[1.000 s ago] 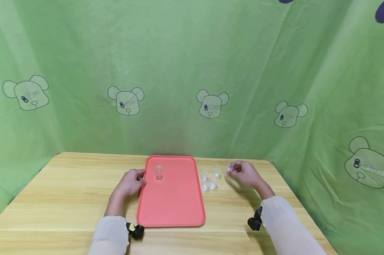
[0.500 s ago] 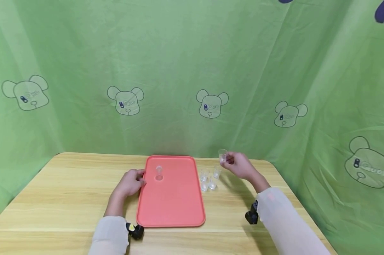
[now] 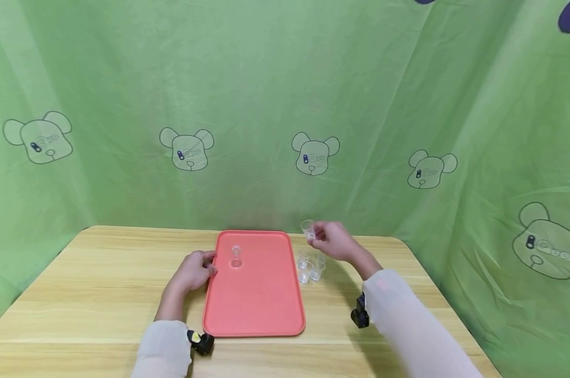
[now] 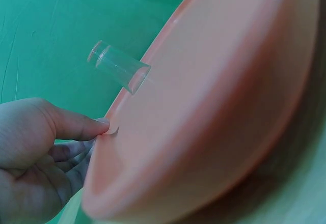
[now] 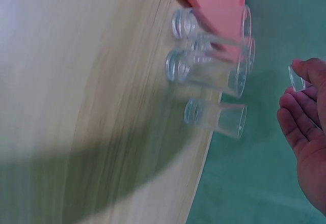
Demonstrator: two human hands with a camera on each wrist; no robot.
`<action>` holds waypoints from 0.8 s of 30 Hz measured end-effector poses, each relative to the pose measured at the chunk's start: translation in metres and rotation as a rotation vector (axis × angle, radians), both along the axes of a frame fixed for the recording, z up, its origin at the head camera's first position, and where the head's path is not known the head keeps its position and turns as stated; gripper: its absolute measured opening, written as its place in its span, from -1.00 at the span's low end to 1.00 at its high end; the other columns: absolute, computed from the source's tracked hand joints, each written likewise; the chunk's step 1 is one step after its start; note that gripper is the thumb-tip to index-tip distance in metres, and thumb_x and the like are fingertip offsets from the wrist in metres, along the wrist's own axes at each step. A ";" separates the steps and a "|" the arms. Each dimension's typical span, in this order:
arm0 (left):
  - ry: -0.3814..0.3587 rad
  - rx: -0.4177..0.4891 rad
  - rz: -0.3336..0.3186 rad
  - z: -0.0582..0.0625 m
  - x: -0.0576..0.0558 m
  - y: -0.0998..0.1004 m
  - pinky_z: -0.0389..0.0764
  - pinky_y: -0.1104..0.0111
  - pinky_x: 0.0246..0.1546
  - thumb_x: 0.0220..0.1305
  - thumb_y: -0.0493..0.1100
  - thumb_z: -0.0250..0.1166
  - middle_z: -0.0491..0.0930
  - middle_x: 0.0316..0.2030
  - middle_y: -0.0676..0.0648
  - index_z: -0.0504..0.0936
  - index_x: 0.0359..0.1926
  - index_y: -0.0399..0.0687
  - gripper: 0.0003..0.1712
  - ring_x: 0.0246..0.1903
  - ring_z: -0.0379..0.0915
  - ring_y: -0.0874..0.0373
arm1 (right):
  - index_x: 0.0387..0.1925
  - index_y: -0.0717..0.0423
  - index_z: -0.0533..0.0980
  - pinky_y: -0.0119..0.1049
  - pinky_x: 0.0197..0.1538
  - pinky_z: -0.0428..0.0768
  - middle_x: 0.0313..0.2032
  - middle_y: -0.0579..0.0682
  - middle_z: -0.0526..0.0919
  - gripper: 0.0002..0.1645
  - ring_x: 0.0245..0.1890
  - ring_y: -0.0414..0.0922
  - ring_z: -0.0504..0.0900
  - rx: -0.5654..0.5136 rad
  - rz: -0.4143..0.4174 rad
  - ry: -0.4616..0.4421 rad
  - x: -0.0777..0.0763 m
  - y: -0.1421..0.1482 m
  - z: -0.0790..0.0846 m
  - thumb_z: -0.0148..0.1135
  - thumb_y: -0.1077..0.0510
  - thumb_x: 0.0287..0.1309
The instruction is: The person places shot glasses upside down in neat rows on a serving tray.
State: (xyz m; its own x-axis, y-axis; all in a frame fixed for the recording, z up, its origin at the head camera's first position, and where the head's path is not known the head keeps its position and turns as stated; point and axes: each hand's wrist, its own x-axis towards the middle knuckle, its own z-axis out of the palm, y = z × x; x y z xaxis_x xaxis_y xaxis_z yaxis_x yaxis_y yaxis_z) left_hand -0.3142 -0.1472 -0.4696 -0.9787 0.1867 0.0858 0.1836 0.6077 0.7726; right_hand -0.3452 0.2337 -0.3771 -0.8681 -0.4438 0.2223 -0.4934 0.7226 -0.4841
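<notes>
My right hand [image 3: 335,242] pinches a small clear shot glass [image 3: 308,228] between thumb and fingers, mouth up and slightly tilted, raised above the far side of the table. In the right wrist view only part of that glass [image 5: 296,79] shows. Below it, several matching shot glasses [image 5: 215,117] stand upright in a cluster at the tray's right edge. My left hand [image 3: 195,270] grips the left rim of a pink-red tray [image 3: 256,310], thumb on top and fingers at the outer side. One shot glass [image 4: 119,66] stands upside down on the tray, near its far left corner.
The light wooden table [image 3: 100,294] carries the tray at its middle, close to the far edge. Behind and to the right hangs a green cloth [image 3: 256,194] with bear-head prints. A black wrist camera [image 3: 360,313] sits on each forearm.
My right hand has lifted a shot glass off the table at the right and carried it left, over the clustered glasses. The left hand and tray have stayed in place.
</notes>
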 end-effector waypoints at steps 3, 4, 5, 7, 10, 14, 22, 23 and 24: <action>-0.006 0.001 0.000 0.001 0.001 0.000 0.58 0.25 -0.23 0.26 -0.43 0.26 0.65 -0.33 -0.11 0.51 0.31 -0.42 -0.43 -0.33 0.52 0.09 | -0.23 0.25 0.62 -0.21 -0.13 0.67 -0.34 0.00 0.68 -0.87 -0.29 -0.11 0.66 0.014 0.020 -0.002 0.000 -0.010 0.001 0.35 0.24 0.22; -0.007 0.001 0.000 0.001 0.001 0.000 0.58 0.25 -0.24 0.26 -0.43 0.26 0.65 -0.33 -0.11 0.51 0.31 -0.41 -0.43 -0.33 0.52 0.09 | -0.25 0.23 0.62 -0.22 -0.13 0.67 -0.35 0.00 0.68 -0.88 -0.30 -0.12 0.66 0.017 0.025 -0.002 0.000 -0.014 0.001 0.35 0.24 0.22; -0.009 0.000 0.003 0.001 0.001 0.000 0.57 0.26 -0.24 0.26 -0.43 0.26 0.65 -0.33 -0.11 0.51 0.31 -0.41 -0.43 -0.33 0.51 0.09 | -0.27 0.21 0.62 -0.23 -0.14 0.66 -0.36 -0.01 0.67 -0.89 -0.31 -0.13 0.65 0.024 0.029 -0.002 -0.001 -0.018 0.001 0.35 0.24 0.22; -0.007 -0.003 0.004 0.001 0.001 0.000 0.56 0.27 -0.25 0.26 -0.43 0.26 0.64 -0.34 -0.11 0.51 0.31 -0.40 -0.43 -0.34 0.50 0.09 | -0.28 0.20 0.62 -0.25 -0.15 0.66 -0.36 -0.03 0.68 -0.90 -0.32 -0.15 0.65 0.041 0.034 0.007 -0.003 -0.025 0.000 0.35 0.23 0.20; -0.008 -0.003 0.003 0.002 0.001 0.000 0.56 0.27 -0.26 0.26 -0.44 0.26 0.64 -0.35 -0.11 0.51 0.32 -0.40 -0.43 -0.34 0.50 0.09 | -0.25 0.24 0.64 -0.25 -0.16 0.66 -0.36 -0.01 0.70 -0.87 -0.32 -0.13 0.66 0.064 0.052 0.024 -0.005 -0.035 -0.001 0.34 0.25 0.17; -0.010 0.002 0.004 0.002 0.002 0.000 0.58 0.26 -0.26 0.26 -0.44 0.26 0.66 -0.33 -0.12 0.51 0.32 -0.41 -0.43 -0.33 0.52 0.09 | -0.15 0.33 0.66 -0.25 -0.15 0.68 -0.33 0.04 0.73 -0.77 -0.30 -0.10 0.70 0.081 0.075 0.036 -0.006 -0.046 -0.002 0.31 0.29 0.15; -0.015 0.009 0.006 0.002 0.002 0.000 0.60 0.24 -0.23 0.26 -0.44 0.26 0.67 -0.31 -0.13 0.51 0.32 -0.40 -0.43 -0.31 0.54 0.08 | -0.12 0.31 0.66 -0.29 -0.16 0.67 -0.32 0.04 0.74 -0.77 -0.30 -0.13 0.69 0.096 0.071 0.012 -0.008 -0.060 -0.005 0.31 0.26 0.22; -0.015 0.011 0.007 0.002 0.002 0.000 0.60 0.24 -0.23 0.26 -0.44 0.26 0.67 -0.32 -0.12 0.51 0.32 -0.40 -0.43 -0.32 0.54 0.08 | -0.11 0.31 0.66 -0.29 -0.15 0.67 -0.31 0.04 0.74 -0.77 -0.30 -0.13 0.69 0.098 0.068 0.011 -0.008 -0.061 -0.005 0.31 0.26 0.22; -0.014 0.012 0.008 0.002 0.002 0.000 0.59 0.25 -0.23 0.25 -0.44 0.26 0.67 -0.32 -0.12 0.51 0.32 -0.40 -0.42 -0.32 0.53 0.09 | -0.11 0.31 0.66 -0.29 -0.15 0.67 -0.31 0.04 0.74 -0.77 -0.29 -0.13 0.69 0.101 0.066 0.011 -0.008 -0.063 -0.005 0.31 0.26 0.22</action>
State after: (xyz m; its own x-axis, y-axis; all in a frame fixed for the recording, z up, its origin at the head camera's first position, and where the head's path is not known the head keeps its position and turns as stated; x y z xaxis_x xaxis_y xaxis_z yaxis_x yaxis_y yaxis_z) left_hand -0.3120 -0.1468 -0.4676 -0.9812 0.1782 0.0742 0.1681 0.5997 0.7824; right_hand -0.3530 0.1711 -0.3825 -0.8342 -0.5202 0.1831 -0.5462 0.7335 -0.4046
